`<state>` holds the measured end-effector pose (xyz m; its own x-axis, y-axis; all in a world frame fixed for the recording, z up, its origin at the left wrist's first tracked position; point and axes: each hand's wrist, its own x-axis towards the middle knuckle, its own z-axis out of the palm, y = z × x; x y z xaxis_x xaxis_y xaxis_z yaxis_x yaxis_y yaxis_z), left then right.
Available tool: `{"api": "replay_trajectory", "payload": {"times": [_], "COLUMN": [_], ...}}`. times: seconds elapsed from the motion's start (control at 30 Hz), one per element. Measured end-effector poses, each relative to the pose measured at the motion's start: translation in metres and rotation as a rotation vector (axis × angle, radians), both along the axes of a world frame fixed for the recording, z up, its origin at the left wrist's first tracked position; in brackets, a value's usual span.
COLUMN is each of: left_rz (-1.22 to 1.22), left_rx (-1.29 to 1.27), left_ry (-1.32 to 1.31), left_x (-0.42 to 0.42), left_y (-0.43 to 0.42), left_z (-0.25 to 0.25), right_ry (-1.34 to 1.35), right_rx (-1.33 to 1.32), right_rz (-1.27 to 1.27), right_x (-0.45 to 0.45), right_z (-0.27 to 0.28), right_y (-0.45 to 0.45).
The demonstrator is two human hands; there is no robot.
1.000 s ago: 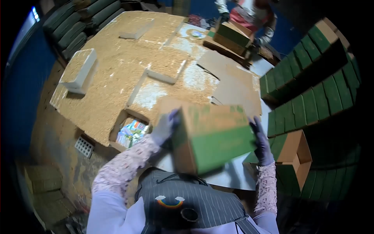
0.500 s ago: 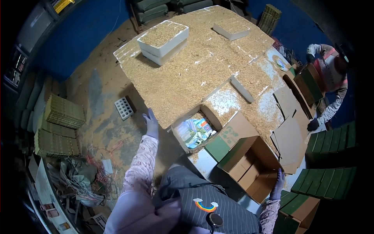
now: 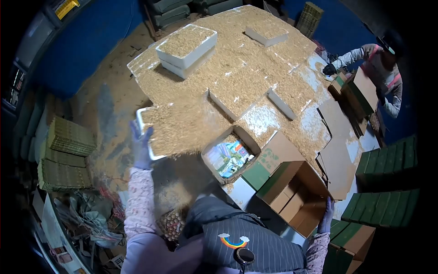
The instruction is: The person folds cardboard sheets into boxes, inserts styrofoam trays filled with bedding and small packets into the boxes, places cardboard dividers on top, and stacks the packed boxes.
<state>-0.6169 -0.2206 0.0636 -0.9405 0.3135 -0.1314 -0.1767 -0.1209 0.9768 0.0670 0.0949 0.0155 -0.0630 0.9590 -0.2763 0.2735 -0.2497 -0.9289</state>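
Observation:
My left hand [image 3: 142, 146], in a pale purple glove, grips the outer rim of a white foam box [image 3: 139, 119] filled with husk-like shavings. The box juts out over the left table edge, blurred by motion. With my right hand [image 3: 327, 215], also gloved, I hold the right edge of an open cardboard carton [image 3: 299, 201], tilted towards me with its inside showing bare. Beside it, between both hands, stands a smaller carton [image 3: 256, 145] holding colourful printed packets [image 3: 228, 157]. A green and brown flap [image 3: 262, 164] lies between the two cartons.
Shavings cover neighbouring foam boxes, with a stacked one [image 3: 187, 58] at the back left. Across the table a co-worker [image 3: 383, 68] handles another carton [image 3: 358, 96]. Green cartons [image 3: 381, 205] line the right. Egg trays [image 3: 68, 146] are piled at left. Several round things [image 3: 173, 224] sit low beside me.
My left hand has taken hold of the shavings-filled foam box and drawn it left, opening a gap behind it. My right hand stays on the carton. The co-worker's arm now reaches onto the table.

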Motion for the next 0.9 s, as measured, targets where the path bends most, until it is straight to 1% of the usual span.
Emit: {"api": "replay_trajectory", "payload": {"times": [0.07,0.1,0.13,0.17,0.2,0.23,0.27,0.3,0.33,0.37,0.4,0.43,0.47,0.5,0.53,0.57,0.6,0.7,0.73,0.77,0.83,0.87,0.9], "left_rz": [-0.11,-0.114,-0.12,-0.128,-0.144,-0.152,-0.168,-0.227,-0.295,-0.439,-0.526,-0.662,-0.751,-0.879,-0.992,-1.057,-1.112,-1.274,-1.303,-1.322,-1.341,-1.359,-1.374], "left_rx": [0.126,0.129,0.13,0.221,0.222,0.248,0.273,0.228,0.284,0.217,0.313,0.317,0.338,0.393,0.407,0.389,0.37,0.199,0.167,0.144,0.123,0.095,0.066], "left_ry": [-0.143,-0.147,-0.155,-0.27,-0.262,-0.356,-0.455,-0.4,-0.504,-0.325,-0.414,-0.416,-0.485,-0.554,-0.556,-0.592,-0.619,-0.184,-0.132,-0.15,-0.377,-0.283,-0.188], "left_x": [0.001,0.0,-0.001,-0.004,-0.003,-0.001,0.007,0.021,0.025,0.064,0.091,0.123,0.152,0.187,0.222,0.254,0.282,0.337,0.346,0.349,0.345,0.331,0.318], "left_y": [-0.046,-0.06,-0.072,-0.076,-0.071,-0.062,-0.043,-0.014,0.014,0.059,0.095,0.129,0.158,0.185,0.207,0.224,0.238,0.264,0.264,0.262,0.252,0.244,0.237], "left_z": [0.045,0.054,0.058,0.062,0.06,0.055,0.055,0.06,0.039,0.076,0.075,0.091,0.088,0.1,0.108,0.106,0.101,0.047,0.036,0.031,0.057,0.047,0.038], "right_ry": [0.007,0.004,0.011,0.021,0.032,0.038,-0.031,-0.11,-0.099,-0.172,-0.306,-0.18,-0.257,-0.221,-0.161,-0.081,-0.014,0.251,0.335,0.417,0.522,0.541,0.392], "right_rx": [0.009,0.023,0.02,0.035,0.055,0.062,0.156,0.249,0.248,0.203,0.367,0.241,0.333,0.238,0.217,0.29,0.253,0.04,-0.039,-0.121,-0.268,-0.314,-0.012], "right_rz": [-0.023,-0.052,-0.057,-0.048,-0.045,-0.066,-0.015,0.028,0.059,0.056,0.142,0.045,0.096,0.096,0.08,0.066,0.057,0.035,0.029,0.009,-0.052,-0.099,0.092], "right_x": [-0.012,-0.019,-0.022,-0.024,-0.025,-0.026,-0.025,-0.022,-0.025,-0.032,-0.004,-0.004,-0.004,-0.019,-0.018,-0.018,-0.021,-0.019,-0.018,-0.018,-0.023,-0.026,-0.009], "right_z": [0.016,0.023,0.025,0.027,0.028,0.025,0.018,0.017,0.024,0.038,0.005,0.002,0.0,0.021,0.012,0.0,0.005,0.034,0.043,0.052,0.06,0.063,0.012], "right_y": [-0.01,-0.014,-0.017,-0.02,-0.021,-0.02,-0.019,-0.017,-0.014,-0.015,-0.001,0.005,0.008,0.011,0.021,0.03,0.038,0.038,0.034,0.025,0.014,0.01,0.026]}}
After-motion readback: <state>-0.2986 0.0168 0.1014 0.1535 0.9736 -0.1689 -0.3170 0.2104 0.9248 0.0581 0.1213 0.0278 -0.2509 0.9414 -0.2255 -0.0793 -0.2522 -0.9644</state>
